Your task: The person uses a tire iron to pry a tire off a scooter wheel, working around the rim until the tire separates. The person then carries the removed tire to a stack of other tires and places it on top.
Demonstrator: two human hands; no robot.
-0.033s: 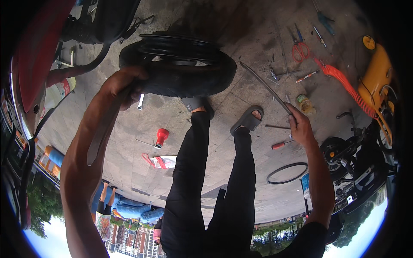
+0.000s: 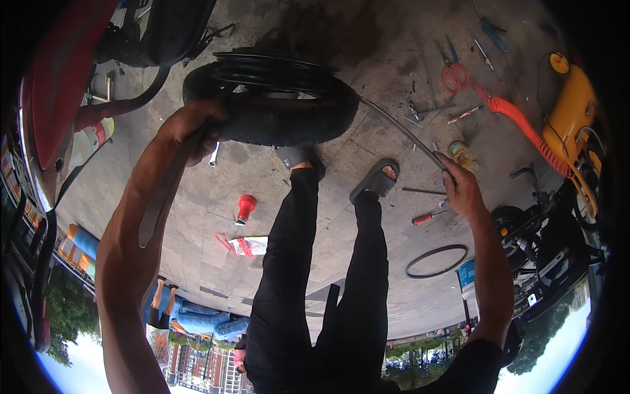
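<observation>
**Tyre (image 2: 282, 123) gripped on your left, bar (image 2: 401, 125) angled in from your right**

The tyre sits toward 11 o'clock, its long axis running from 9 to 3, with the rim (image 2: 275, 65) along its 12 o'clock side. Your left hand (image 2: 193, 128) is clamped on its 8 o'clock edge, probably for steadiness; a second bar (image 2: 149, 226) lies along that forearm. Your right hand (image 2: 462, 187) is closed round the bar's near end, perhaps for reach; its tip points toward 10, contact unclear.

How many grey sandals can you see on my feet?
2: the left sandal, partly hidden behind the tyre; and the right sandal, in fuller view farther right.
</observation>
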